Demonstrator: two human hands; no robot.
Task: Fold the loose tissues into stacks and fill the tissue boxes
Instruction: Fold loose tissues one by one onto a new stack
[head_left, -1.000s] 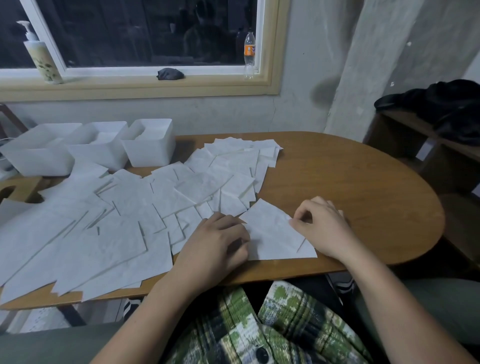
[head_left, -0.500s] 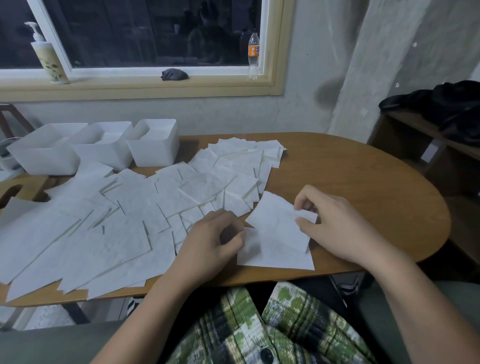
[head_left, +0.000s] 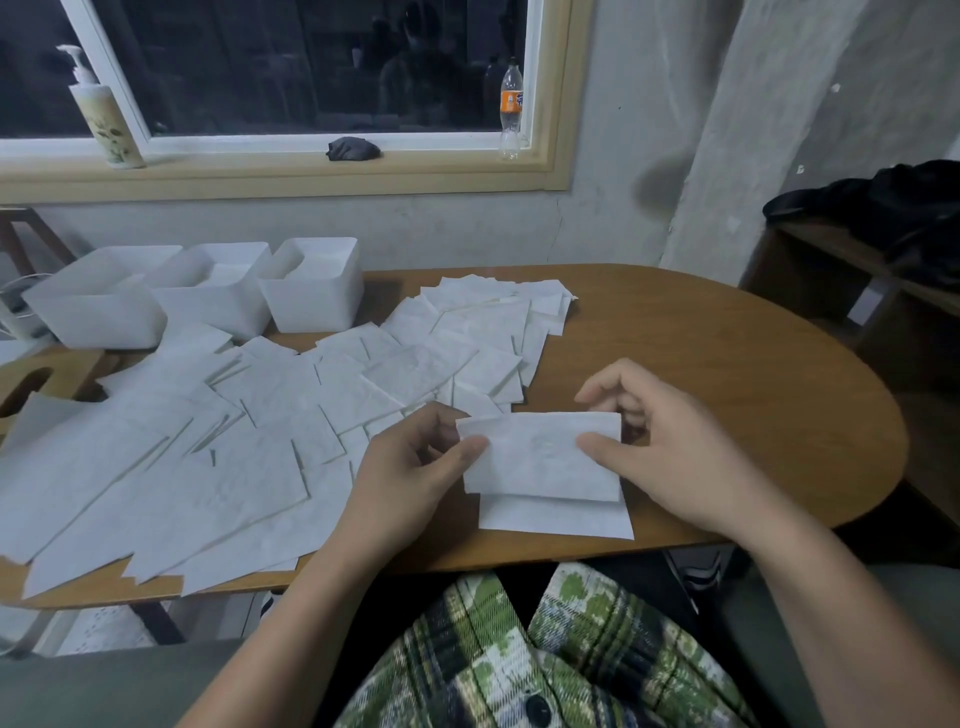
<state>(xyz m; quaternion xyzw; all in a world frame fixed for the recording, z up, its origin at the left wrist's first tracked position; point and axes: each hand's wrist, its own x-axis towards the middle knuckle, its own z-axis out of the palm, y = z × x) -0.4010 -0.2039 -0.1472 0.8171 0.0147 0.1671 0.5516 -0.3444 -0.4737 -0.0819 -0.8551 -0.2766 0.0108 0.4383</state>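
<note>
A white tissue (head_left: 540, 457) is being folded over on itself near the table's front edge, its lower layer (head_left: 556, 519) flat on the wood. My left hand (head_left: 415, 467) pinches its left edge between thumb and fingers. My right hand (head_left: 660, 441) pinches the right edge, thumb on top. Several loose white tissues (head_left: 218, 441) lie spread across the left and middle of the table. Three white tissue boxes (head_left: 317, 291) stand in a row at the back left, with tissues inside.
The wooden table (head_left: 727, 374) has a rounded right end. A lotion pump bottle (head_left: 106, 119), a dark cloth (head_left: 353, 149) and a plastic bottle (head_left: 510, 111) sit on the window sill. A shelf with dark clothing (head_left: 893, 208) stands to the right.
My right hand has lifted the tissue's far part and brought it over toward me, squaring it into a folded rectangle. My left hand has shifted from pressing the tissue to pinching its left edge.
</note>
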